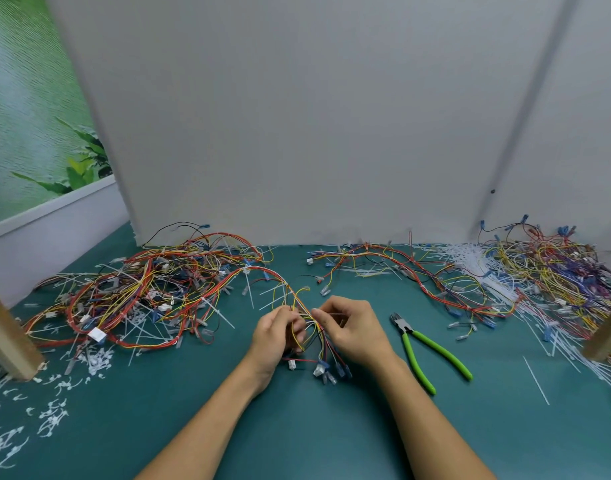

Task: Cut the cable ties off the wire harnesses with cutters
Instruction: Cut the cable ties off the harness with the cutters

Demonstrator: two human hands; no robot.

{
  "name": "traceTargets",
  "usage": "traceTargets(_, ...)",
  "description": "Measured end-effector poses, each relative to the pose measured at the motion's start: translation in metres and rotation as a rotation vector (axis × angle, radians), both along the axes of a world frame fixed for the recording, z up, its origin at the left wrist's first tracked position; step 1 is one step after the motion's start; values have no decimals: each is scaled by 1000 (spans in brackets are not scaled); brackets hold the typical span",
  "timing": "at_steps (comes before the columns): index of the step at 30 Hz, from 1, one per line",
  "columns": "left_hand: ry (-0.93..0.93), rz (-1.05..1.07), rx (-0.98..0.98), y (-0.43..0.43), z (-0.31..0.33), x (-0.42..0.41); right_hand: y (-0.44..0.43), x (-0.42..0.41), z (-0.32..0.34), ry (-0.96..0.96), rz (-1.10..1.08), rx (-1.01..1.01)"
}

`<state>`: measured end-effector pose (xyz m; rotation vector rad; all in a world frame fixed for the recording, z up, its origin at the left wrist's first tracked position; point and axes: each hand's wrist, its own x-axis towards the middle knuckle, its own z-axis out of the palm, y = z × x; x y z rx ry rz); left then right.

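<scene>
Both hands met mid-tabletop (297, 427) over one harness (307, 327). Left hand (280, 336) curled around the wire bundle, fingers closed on it. Right hand (352, 329) pinched a pale tie (326, 311) at the harness between thumb and forefinger. Cutters (432, 351) lay untouched just right of the right hand, green handles spread, nose pointing away. Tangled heap (141, 292) of harnesses off to the left, another pile (546, 271) far right. Clipped tie scraps (51, 417) littered the near left.
</scene>
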<state>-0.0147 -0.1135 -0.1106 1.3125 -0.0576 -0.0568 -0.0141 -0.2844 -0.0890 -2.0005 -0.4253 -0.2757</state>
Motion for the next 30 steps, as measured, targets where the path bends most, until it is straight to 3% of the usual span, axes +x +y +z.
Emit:
traceTargets(7,24,21,-8,-1,1,-2,0,2,0,57,34,15)
traceTargets(18,-5,75,-70,-5,2,-3,2,4,2,156,5,202)
traceTargets(24,-43,85,83,-5,2,-6,-6,6,3,96,-52,138)
traceTargets(27,-50,93,129,-5,1,-6,-17,12,2,32,-212,65)
traceTargets(30,-39,125,111,-2,2,-6,-38,20,3,-33,-548,10)
